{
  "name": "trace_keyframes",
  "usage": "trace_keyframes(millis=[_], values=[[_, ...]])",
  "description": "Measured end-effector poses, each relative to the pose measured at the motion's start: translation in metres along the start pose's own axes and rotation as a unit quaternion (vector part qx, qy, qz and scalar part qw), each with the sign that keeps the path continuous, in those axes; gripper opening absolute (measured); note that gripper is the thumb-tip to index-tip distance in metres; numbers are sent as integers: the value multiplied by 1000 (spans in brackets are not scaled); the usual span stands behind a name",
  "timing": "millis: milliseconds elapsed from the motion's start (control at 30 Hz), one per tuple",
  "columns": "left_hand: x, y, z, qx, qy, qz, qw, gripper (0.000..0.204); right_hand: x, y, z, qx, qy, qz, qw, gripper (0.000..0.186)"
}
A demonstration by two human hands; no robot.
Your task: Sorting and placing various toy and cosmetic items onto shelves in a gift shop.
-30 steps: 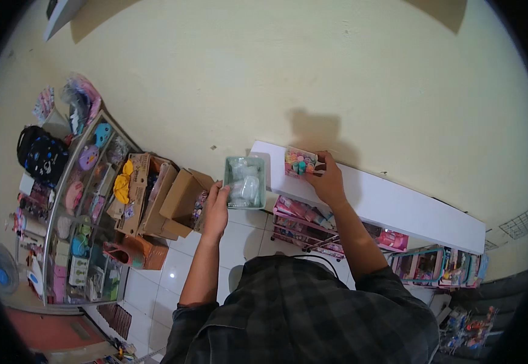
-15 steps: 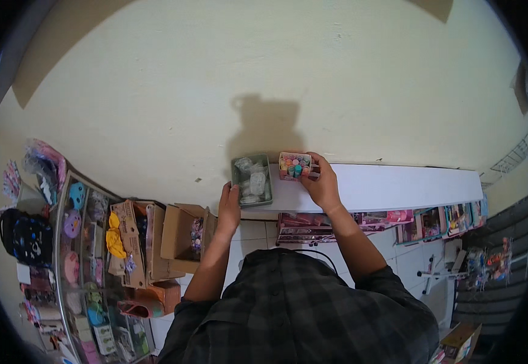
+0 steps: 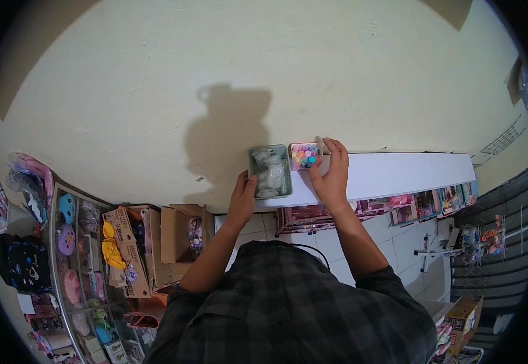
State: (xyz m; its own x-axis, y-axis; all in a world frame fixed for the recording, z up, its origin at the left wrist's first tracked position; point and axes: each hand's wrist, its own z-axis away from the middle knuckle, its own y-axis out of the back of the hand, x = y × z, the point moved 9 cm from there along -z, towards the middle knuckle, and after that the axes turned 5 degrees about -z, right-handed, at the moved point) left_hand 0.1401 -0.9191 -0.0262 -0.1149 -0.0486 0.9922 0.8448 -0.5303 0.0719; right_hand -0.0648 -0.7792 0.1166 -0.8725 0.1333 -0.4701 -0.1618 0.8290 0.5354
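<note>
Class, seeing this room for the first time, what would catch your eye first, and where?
Probably the small box of bright-coloured pieces near the left end of the white shelf, beside the open right hand. Just left of it, the left hand holds a green tray of clear packets. A large shadow on the wall and a yellow bundle by the cardboard boxes at left also stand out.

2 bare forearms (image 3: 356, 241) forward, left hand (image 3: 241, 197) half-curled, right hand (image 3: 333, 179) loosely spread.
</note>
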Motion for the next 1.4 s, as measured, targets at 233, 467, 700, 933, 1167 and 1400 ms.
trace_keyframes(millis=[233,467,700,933,1167,1400], values=[[15,0,0,-23,-40,-14,999,51,-78,-44,12,-330,98,-170,923,18],[26,1,34,-53,-159,-102,981,73,-72,-89,21,-525,88,-34,846,27],[21,6,38,22,-108,-166,980,71,-76,-102,21,-557,96,-43,824,29],[23,6,46,36,-120,-229,965,70,-61,-117,26,-576,61,-93,809,30],[70,11,61,91,-259,-208,939,66,-72,-97,-6,-479,74,-40,874,36],[67,5,61,80,-257,-352,897,34,-84,-144,19,-545,210,91,807,29]])
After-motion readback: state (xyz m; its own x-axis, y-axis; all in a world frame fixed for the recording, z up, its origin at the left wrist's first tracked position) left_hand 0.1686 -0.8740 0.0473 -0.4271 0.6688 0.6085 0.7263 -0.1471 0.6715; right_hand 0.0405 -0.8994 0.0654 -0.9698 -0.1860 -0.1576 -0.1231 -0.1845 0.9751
